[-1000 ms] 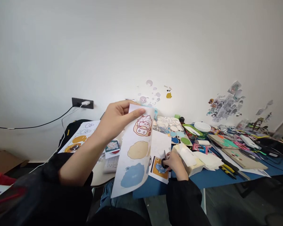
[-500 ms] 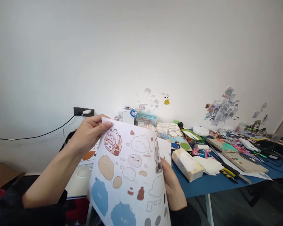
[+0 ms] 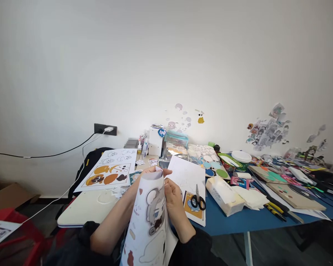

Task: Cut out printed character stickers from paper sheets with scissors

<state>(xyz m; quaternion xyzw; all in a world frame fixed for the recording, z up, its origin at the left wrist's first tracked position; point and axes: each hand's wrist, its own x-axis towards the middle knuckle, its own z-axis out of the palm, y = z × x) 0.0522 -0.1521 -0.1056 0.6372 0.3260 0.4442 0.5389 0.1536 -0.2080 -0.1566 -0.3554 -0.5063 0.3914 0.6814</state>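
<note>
A printed paper sheet (image 3: 147,221) with cartoon shapes is bent into a loose curl in front of me, its top edge rolled over. Behind that top edge, my left hand (image 3: 150,171) grips the sheet, most of its fingers hidden by the paper. My right hand (image 3: 173,195) pinches the sheet's right side with curled fingers. Just beyond lies a white sheet (image 3: 185,168) on the table. Black-handled scissors (image 3: 198,199) rest on it, over an orange-and-blue printed card (image 3: 189,211).
Another printed sheet (image 3: 108,168) lies at the left on a white board (image 3: 83,208). A tissue pack (image 3: 224,195) is right of the scissors. Farther right are box cutters (image 3: 276,208) and cardboard pieces (image 3: 291,194) on the blue table (image 3: 230,225). A white cable (image 3: 63,192) hangs at left.
The sheet was held spread out facing me; now it is turned and curled. My left hand has moved right, close to my right hand. The scissors and the left printed sheet have come into view.
</note>
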